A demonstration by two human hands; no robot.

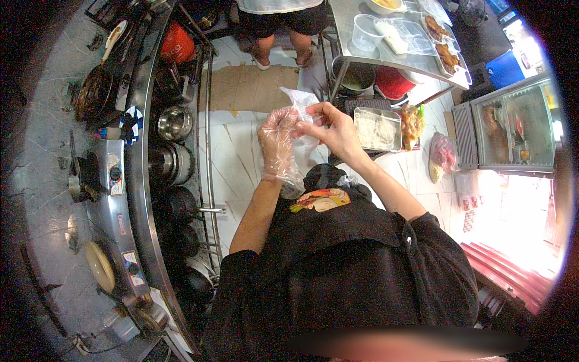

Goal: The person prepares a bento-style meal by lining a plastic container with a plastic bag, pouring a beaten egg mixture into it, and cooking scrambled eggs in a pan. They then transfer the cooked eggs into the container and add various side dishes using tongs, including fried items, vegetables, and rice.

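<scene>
My left hand (277, 140) wears a loose, clear disposable plastic glove that reaches past the wrist. Its fingers are curled in toward a second thin, clear plastic piece (301, 99), which looks like another disposable glove. From the other side my bare right hand (335, 131) pinches this same plastic between thumb and fingers. Both hands meet in front of my chest, above the tiled floor. The plastic stands up crumpled between them and partly hides the left fingertips.
Left is a steel counter with a stove (114, 175) and pans; pots sit on the rack below. At the far right a steel table (347, 36) holds food containers. A tray of white powder (378, 130) is beneath it. Another person (280, 24) stands ahead. A glass-fronted cabinet (512, 130) is right.
</scene>
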